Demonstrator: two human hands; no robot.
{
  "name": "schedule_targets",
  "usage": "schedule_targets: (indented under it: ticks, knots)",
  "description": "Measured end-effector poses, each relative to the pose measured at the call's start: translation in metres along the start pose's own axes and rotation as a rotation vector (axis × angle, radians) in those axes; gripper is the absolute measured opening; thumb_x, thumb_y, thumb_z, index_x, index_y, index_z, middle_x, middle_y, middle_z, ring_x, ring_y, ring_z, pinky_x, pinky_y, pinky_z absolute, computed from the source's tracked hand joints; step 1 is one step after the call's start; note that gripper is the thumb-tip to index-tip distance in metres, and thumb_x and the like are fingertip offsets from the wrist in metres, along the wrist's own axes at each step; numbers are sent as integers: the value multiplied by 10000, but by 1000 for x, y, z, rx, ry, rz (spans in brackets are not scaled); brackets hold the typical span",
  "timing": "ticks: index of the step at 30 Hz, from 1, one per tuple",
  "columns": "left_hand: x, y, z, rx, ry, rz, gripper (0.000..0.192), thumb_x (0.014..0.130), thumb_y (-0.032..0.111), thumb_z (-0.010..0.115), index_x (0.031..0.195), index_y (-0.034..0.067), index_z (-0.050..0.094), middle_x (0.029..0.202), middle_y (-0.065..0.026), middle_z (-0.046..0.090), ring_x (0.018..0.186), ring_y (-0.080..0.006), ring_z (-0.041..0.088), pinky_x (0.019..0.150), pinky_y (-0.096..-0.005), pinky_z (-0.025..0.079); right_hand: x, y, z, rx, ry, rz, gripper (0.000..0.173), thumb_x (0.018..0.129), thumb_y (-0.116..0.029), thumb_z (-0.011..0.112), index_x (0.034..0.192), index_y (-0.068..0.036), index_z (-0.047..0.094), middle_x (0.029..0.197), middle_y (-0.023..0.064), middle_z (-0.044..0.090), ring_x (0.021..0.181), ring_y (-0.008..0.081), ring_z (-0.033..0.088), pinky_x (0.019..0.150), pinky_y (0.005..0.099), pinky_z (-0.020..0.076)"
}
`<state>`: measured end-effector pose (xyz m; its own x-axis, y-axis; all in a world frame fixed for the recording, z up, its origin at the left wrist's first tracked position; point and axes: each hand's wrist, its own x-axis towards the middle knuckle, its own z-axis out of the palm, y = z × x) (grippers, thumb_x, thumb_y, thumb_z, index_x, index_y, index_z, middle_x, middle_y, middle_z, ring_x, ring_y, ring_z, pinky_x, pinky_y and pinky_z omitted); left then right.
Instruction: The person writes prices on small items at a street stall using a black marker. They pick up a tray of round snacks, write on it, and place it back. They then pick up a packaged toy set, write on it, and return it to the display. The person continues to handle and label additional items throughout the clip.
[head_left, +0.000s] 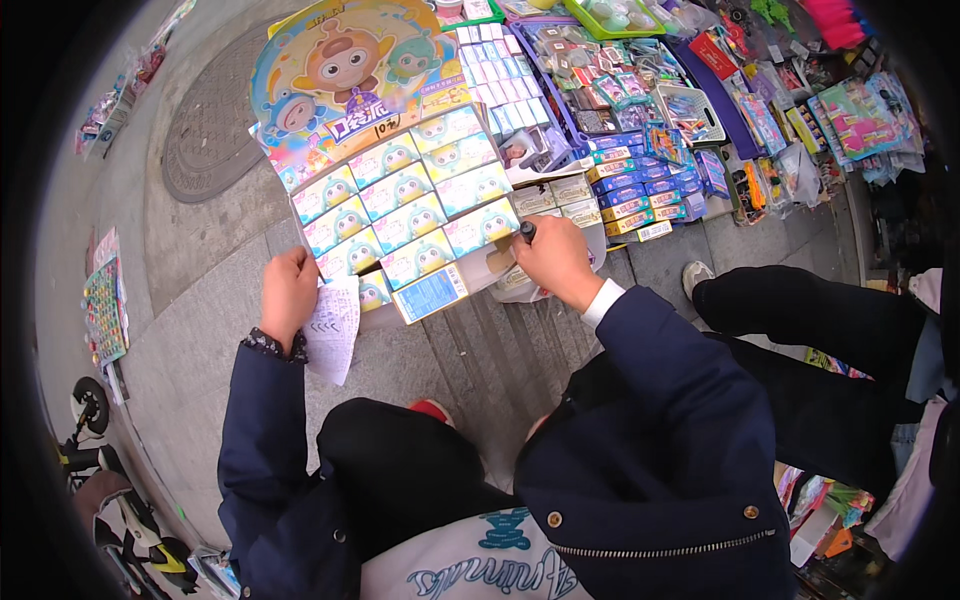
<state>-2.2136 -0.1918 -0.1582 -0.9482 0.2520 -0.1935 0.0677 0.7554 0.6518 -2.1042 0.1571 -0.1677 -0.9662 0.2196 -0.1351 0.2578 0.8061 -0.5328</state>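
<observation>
My left hand (289, 296) is closed on a folded paper sheet (331, 330) with handwriting, which hangs below its fingers beside the left front of a display carton. Small toy boxes (409, 202) with a blue-haired cartoon figure stand in rows in that carton, under an upright cartoon display card (345, 67). One blue-and-yellow box (430, 293) lies at the near edge, its printed side up. My right hand (555, 251) holds a dark marker (528, 232) at the right front corner of the carton; its fingertips are close to the boxes, and contact cannot be told.
Small pale boxes (506, 82), a purple tray (555, 97) of small goods and stacked blue boxes (641, 184) stand to the right. Another person's legs (795, 315) are at the right. A manhole cover (225, 112) lies at the left, a scooter (124, 502) at the lower left.
</observation>
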Motion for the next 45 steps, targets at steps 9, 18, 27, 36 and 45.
schedule_targets:
  ticks: [9, 18, 27, 36, 45]
  knots:
    - [72, 102, 6, 12, 15, 181, 228, 866, 136, 535, 812, -70, 617, 713, -269, 600, 655, -405, 613, 605, -444, 457, 32, 25, -91, -119, 129, 75, 203, 803, -221, 643, 815, -24, 689, 686, 187, 645, 675, 388, 632, 608, 468, 500]
    - [95, 96, -7, -134, 100, 239, 234, 848, 119, 530, 794, -70, 656, 612, -135, 620, 552, -180, 584, 542, -352, 435, 30, 2, -112, -145, 209, 51, 272, 816, -296, 649, 766, -32, 690, 697, 188, 653, 685, 383, 642, 616, 480, 507]
    - [89, 122, -28, -58, -84, 185, 233, 833, 133, 585, 787, -76, 677, 633, -137, 637, 548, -195, 590, 550, -353, 446, 14, -5, -133, -224, 172, 137, 295, 822, -317, 650, 811, -26, 696, 814, 186, 678, 777, 375, 656, 698, 466, 514]
    - [111, 89, 35, -305, -65, -61, 205, 794, 71, 567, 828, -105, 668, 697, -189, 656, 621, -256, 633, 588, -371, 466, 56, 10, -147, -414, -19, 60, 371, 863, -372, 612, 792, -16, 687, 808, 197, 673, 773, 386, 651, 696, 476, 510]
    - [201, 67, 120, -182, 293, -7, 255, 773, 147, 582, 862, -64, 695, 811, -257, 670, 783, -378, 667, 724, -412, 516, 184, 89, -80, -385, 284, -28, 333, 813, -338, 654, 842, -9, 696, 847, 213, 682, 818, 371, 668, 730, 454, 527]
